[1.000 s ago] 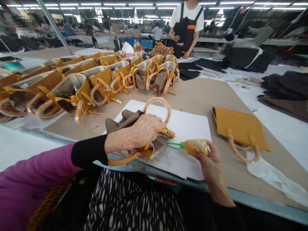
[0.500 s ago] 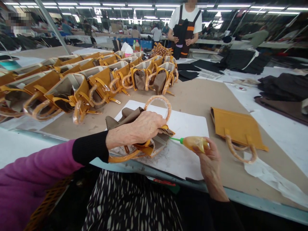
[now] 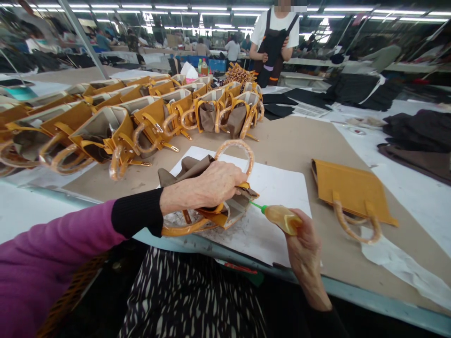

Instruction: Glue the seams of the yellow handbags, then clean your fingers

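Observation:
My left hand [image 3: 207, 188] grips the upper edge of a mustard handbag [image 3: 216, 218] that lies on a white sheet [image 3: 278, 183]. Brown lining cloth [image 3: 186, 170] bulges out behind my wrist, and a round wrapped handle [image 3: 252, 152] rises beyond my fingers. In my right hand [image 3: 306, 249] is a squeeze bottle [image 3: 282, 218] of yellowish liquid. Its thin green nozzle points left, with the tip at the bag's open edge near my left fingertips; whether it touches cannot be made out.
Rows of mustard bags [image 3: 148, 117] stand at the left and back. Another bag [image 3: 352, 192] lies flat at the right beside crumpled white paper [image 3: 405, 267]. Dark cloth [image 3: 423, 131] is piled far right. A person [image 3: 273, 42] stands across the table.
The bottle has tipped, its nozzle now slanting more steeply upward to the left, and my right hand has dropped slightly. The whole view has shifted a little. The person opposite has moved their hands.

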A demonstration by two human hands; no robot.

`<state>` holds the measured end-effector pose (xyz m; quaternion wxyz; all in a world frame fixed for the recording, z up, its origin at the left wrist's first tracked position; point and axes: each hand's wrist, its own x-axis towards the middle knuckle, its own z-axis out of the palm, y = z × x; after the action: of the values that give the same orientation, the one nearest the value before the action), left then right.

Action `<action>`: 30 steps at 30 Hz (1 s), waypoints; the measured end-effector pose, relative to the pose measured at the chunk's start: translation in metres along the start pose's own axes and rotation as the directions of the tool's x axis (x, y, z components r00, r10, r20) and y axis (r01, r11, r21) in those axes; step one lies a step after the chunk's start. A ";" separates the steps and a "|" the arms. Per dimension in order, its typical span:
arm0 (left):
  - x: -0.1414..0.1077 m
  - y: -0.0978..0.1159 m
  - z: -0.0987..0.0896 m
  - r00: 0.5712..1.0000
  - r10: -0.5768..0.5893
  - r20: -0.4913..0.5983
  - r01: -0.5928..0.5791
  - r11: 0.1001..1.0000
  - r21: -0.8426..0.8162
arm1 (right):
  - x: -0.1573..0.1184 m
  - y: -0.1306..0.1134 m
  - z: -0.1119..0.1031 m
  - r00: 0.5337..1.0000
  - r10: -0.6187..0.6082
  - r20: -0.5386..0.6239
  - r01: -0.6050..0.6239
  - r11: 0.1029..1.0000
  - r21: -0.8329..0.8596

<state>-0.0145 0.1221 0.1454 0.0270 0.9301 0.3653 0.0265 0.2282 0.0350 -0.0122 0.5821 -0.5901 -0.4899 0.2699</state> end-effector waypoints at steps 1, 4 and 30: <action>-0.001 0.001 -0.001 1.000 -0.003 0.006 0.003 1.000 -0.002 | -0.001 -0.001 -0.001 1.000 0.006 -0.005 -0.006 1.000 -0.012; -0.003 0.003 -0.004 1.000 -0.012 0.024 0.013 1.000 -0.011 | -0.003 -0.005 -0.003 0.999 0.038 -0.017 -0.038 0.999 -0.009; -0.013 0.003 0.004 0.999 -0.007 0.053 0.010 0.998 -0.059 | -0.001 -0.008 -0.004 0.945 0.327 -0.014 -0.302 0.887 0.348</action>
<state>-0.0217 0.1105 0.1414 0.0644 0.9277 0.3675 0.0127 0.2287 0.0310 -0.0038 0.6414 -0.5609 -0.3124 0.4201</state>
